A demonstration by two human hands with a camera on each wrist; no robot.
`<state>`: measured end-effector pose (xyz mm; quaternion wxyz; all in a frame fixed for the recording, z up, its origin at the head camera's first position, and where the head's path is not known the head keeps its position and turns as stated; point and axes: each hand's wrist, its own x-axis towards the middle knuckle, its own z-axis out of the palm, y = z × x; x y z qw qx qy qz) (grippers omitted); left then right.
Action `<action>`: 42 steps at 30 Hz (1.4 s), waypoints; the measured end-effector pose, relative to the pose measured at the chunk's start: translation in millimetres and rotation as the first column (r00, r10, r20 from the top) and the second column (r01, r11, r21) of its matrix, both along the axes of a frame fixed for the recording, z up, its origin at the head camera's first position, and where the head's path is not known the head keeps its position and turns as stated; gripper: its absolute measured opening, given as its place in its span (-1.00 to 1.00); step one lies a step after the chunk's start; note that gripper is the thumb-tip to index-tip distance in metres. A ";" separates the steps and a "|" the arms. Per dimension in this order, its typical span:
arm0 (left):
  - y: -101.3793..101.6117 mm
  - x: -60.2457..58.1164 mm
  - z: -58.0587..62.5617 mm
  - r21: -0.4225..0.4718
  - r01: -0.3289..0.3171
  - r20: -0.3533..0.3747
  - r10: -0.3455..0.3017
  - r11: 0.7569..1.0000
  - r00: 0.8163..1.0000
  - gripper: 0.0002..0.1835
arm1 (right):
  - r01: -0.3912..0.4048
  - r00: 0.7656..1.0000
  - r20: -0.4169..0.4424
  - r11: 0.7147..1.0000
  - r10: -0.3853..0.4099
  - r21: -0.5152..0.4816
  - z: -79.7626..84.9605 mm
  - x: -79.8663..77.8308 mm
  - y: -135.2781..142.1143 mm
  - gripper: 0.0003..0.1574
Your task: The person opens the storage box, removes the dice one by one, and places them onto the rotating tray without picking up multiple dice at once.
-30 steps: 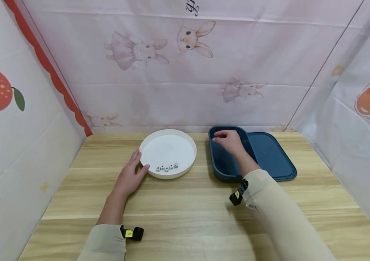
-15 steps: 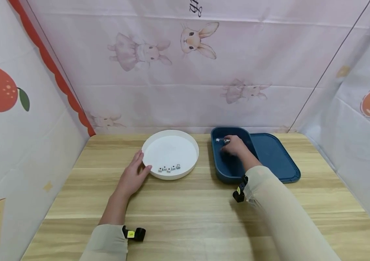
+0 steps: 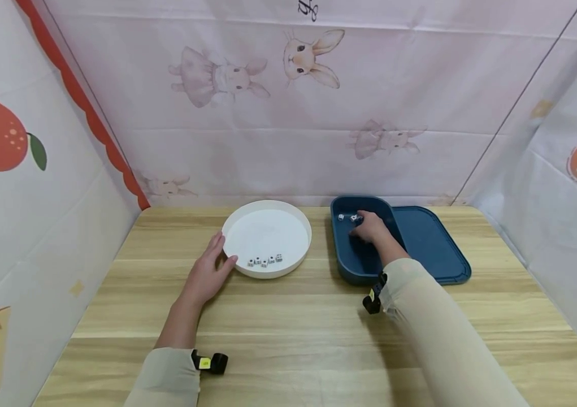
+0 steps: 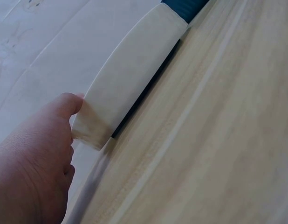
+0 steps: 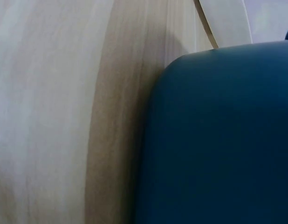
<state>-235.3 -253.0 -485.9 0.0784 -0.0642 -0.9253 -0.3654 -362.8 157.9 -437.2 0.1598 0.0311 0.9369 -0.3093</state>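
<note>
A pale fabric wall printed with rabbits [image 3: 268, 164] backs a wood-grain counter [image 3: 278, 333]. On the counter, to my left, sits a round white tray [image 3: 265, 226]; apart from it on the right is a deep, dark blue box [image 3: 361, 260], with a flat blue panel [image 3: 430, 246] just beside it. The person's left hand [image 3: 208, 278] touches the tray's outer wall, thumb and fingers spread apart. The right hand [image 3: 371, 228] reaches into the box, fingertips at small dice [image 3: 354, 217]; I cannot tell whether it pinches one. Another die [image 3: 341, 217] lies nearby. Five white dice [image 3: 264, 263] line the tray's near side.
</note>
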 end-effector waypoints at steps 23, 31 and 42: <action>-0.9 -2.3 -2.6 0.007 0.005 -0.015 -0.005 1.000 1.000 -0.19 | -0.007 0.996 -0.094 1.000 0.006 -0.018 -6.5 4.0 -1.2 -0.63; -2.3 -1.6 -1.7 0.009 0.011 -0.012 -0.011 1.000 1.000 -0.19 | -0.117 0.964 -0.247 0.991 0.098 -0.063 -4.7 5.7 -7.0 -0.72; -3.4 -1.1 -2.4 0.014 0.017 -0.011 -0.017 1.000 1.000 -0.18 | -0.142 0.929 -0.348 0.990 0.126 -0.022 0.1 11.8 -11.2 -0.78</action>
